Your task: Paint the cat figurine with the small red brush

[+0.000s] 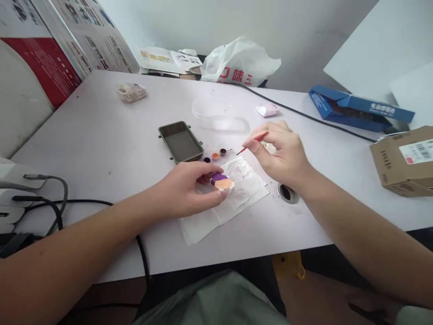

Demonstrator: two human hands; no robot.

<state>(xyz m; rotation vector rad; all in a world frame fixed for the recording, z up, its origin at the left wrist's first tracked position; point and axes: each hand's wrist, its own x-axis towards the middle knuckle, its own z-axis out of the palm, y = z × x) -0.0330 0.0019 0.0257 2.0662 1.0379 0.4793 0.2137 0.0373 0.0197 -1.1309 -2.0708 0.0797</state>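
Observation:
My left hand (192,185) pinches a small figure painted purple and orange (223,184) between thumb and fingers, just over white tissue (237,198). A thin red paintbrush (252,141) is gripped in my right hand (279,151), its dark tip pointing down and left above the tissue's far edge. Between the hands, beyond the tissue, stand small paint pots: one dark purple (207,160), one orange (215,156) and one brown (223,152). Something pale behind my right fingers is partly hidden.
An olive-green tray (194,157) lies behind my left hand, with a clear plastic lid (219,123) farther back. A cable grommet (287,193) is under my right wrist. Blue box (361,108) and cardboard box (402,162) stand right. Black cable (142,257) crosses the left front edge.

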